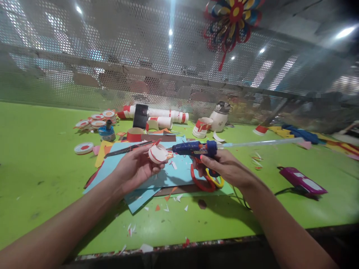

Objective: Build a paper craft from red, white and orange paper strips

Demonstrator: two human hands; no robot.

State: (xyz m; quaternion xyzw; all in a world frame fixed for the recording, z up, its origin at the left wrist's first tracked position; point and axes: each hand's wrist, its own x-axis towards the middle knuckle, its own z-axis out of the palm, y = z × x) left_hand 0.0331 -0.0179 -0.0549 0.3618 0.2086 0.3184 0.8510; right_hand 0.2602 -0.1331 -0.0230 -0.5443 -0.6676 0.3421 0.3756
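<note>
My left hand (pixel 136 168) holds a small white paper cup piece (pixel 158 154) with a red edge, tilted toward me. In my right hand (pixel 224 164) is a blue glue gun (pixel 195 148), with a long clear glue stick (pixel 260 143) out of its back end. The gun's nozzle points left and meets or nearly meets the right edge of the cup piece; contact is hard to tell. Below the gun lie scissors with red and yellow handles (pixel 202 183), on light blue paper sheets (pixel 176 175).
Behind are stacked round paper pieces (pixel 98 124), a blue jar (pixel 107 132), a black phone (pixel 140 116), white tubes (pixel 161 122), paper cups (pixel 202 127) and a bottle (pixel 220 117). A purple device (pixel 303 181) lies right. Paper scraps litter the green table (pixel 42 168).
</note>
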